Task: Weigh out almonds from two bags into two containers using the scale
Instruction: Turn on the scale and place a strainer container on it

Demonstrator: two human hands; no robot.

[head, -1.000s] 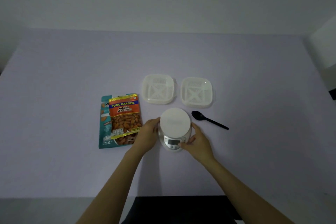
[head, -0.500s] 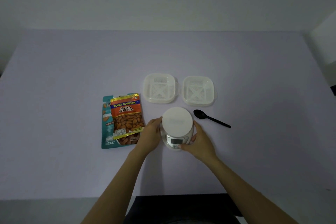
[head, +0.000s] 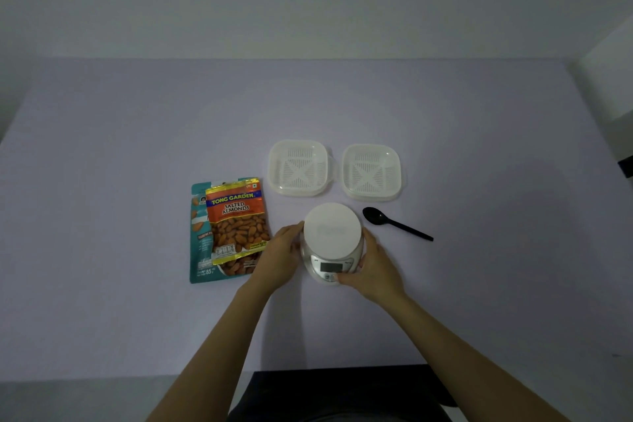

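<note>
A small kitchen scale (head: 331, 236) with a round white platform and a grey display stands near the table's front middle. My left hand (head: 279, 255) holds its left side and my right hand (head: 371, 267) holds its right side, thumb by the buttons. Left of it an orange almond bag (head: 236, 219) lies on top of a teal almond bag (head: 198, 243). Behind the scale two empty white slotted containers sit side by side, the left container (head: 298, 168) and the right container (head: 371, 171).
A black plastic spoon (head: 394, 223) lies right of the scale, bowl toward the containers. The lilac table (head: 137, 319) ends at a pale wall behind. My dark lap (head: 342, 394) shows below the front edge.
The scale and both hands stay in the same grip; only the view has shifted slightly.
</note>
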